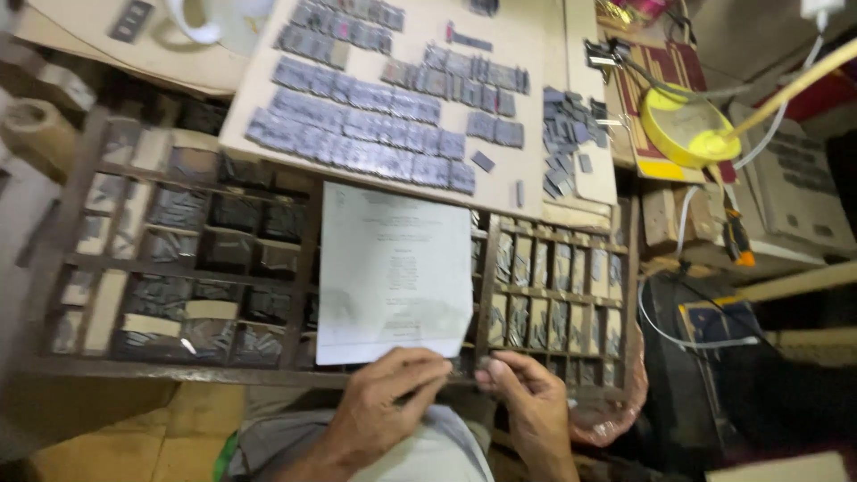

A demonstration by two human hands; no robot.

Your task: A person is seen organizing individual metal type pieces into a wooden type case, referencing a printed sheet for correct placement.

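My left hand (388, 403) and my right hand (527, 397) meet at the near edge of a wooden type case (286, 370), fingers curled together around something small and dark that I cannot make out clearly. A white printed sheet (393, 268) lies on the case just beyond my left hand. The compartments of the case hold grey metal type pieces (536, 312).
A board (527, 107) behind the case carries rows of set metal type (357, 116) and a loose pile (567, 134). At the right stand a yellow bowl (683, 129), a screwdriver with orange handle (736, 236), white cables and cardboard boxes (794, 187). A tape roll (36, 125) sits far left.
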